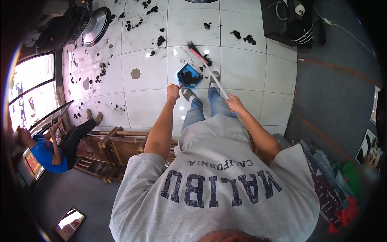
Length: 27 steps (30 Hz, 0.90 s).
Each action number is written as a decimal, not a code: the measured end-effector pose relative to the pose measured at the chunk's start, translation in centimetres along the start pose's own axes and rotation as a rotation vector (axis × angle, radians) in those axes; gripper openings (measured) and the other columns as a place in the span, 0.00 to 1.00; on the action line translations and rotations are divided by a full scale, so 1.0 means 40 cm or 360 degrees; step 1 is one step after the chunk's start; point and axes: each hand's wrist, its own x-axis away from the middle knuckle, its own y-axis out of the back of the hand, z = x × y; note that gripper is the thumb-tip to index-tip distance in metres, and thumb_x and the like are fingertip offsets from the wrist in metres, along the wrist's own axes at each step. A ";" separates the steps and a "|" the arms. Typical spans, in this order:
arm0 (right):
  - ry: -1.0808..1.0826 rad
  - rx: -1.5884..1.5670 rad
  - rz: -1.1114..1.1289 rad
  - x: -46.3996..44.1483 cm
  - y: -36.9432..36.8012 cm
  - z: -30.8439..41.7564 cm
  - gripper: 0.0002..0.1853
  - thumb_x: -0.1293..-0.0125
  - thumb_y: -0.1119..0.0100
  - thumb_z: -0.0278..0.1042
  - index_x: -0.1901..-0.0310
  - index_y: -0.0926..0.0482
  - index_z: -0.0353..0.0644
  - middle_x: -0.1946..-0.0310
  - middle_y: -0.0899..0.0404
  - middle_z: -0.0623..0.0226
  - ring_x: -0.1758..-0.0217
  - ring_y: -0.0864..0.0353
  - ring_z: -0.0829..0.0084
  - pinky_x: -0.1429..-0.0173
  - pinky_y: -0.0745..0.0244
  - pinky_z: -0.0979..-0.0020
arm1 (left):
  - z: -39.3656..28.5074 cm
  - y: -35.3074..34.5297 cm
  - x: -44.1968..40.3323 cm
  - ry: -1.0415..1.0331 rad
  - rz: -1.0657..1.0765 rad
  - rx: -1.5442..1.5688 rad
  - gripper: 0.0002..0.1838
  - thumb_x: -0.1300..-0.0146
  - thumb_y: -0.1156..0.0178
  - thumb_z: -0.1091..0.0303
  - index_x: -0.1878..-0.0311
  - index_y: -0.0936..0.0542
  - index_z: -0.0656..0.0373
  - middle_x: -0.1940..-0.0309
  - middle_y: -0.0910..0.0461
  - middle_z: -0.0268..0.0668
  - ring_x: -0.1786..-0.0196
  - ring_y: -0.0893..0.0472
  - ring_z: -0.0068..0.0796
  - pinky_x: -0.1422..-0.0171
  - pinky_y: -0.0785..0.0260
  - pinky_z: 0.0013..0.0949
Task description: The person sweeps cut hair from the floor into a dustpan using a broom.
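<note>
My left hand [173, 93] is closed around the handle of a blue dustpan [180, 78], which lies on the white tiled floor with dark hair clippings [191, 78] in it. A broom [212, 75] with a pale stick and a red head is gripped by my right hand [234, 104]. Its dark bristles touch the floor just beyond and to the right of the dustpan. A tuft of dark hair [207, 60] lies beside the broom head.
More hair clumps [161, 40] are scattered over the tiles. Chair bases [96, 26] stand at the upper left, a black cabinet [282, 24] at the upper right. A seated person in blue [50, 153] is at the left, by a bamboo bench [117, 147].
</note>
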 end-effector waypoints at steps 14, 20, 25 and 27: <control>-0.0180 -0.0592 0.0192 0.090 -0.090 -0.044 0.31 0.31 0.49 0.34 0.27 0.41 0.47 0.85 0.37 0.74 0.87 0.38 0.79 0.85 0.43 0.71 | 0.061 -0.011 -0.054 -0.0130 -0.0038 -0.0021 0.10 0.39 0.49 0.68 0.67 0.22 0.64 0.79 0.27 0.36 0.82 0.31 0.25 0.84 0.43 0.31; 0.0142 -0.0013 -0.0074 -0.027 -0.177 -0.069 0.29 0.32 0.50 0.33 0.29 0.36 0.45 0.84 0.31 0.68 0.87 0.34 0.75 0.83 0.38 0.68 | 0.070 -0.009 -0.081 -0.0164 -0.0037 -0.0121 0.10 0.41 0.49 0.68 0.68 0.22 0.64 0.80 0.27 0.37 0.82 0.30 0.26 0.84 0.42 0.33; 0.0003 0.0254 0.0171 0.023 -0.163 -0.023 0.27 0.34 0.48 0.31 0.32 0.32 0.43 0.82 0.28 0.67 0.88 0.33 0.75 0.82 0.36 0.70 | 0.040 -0.004 -0.053 -0.0109 -0.0038 -0.0076 0.10 0.40 0.49 0.68 0.69 0.23 0.64 0.80 0.27 0.37 0.83 0.31 0.26 0.85 0.44 0.32; 0.0039 0.0446 0.0081 0.107 -0.134 -0.012 0.26 0.36 0.48 0.31 0.34 0.30 0.43 0.79 0.24 0.61 0.84 0.27 0.71 0.78 0.31 0.66 | 0.048 -0.003 -0.057 -0.0104 -0.0028 -0.0019 0.10 0.40 0.49 0.68 0.70 0.23 0.65 0.80 0.27 0.36 0.83 0.32 0.25 0.85 0.45 0.31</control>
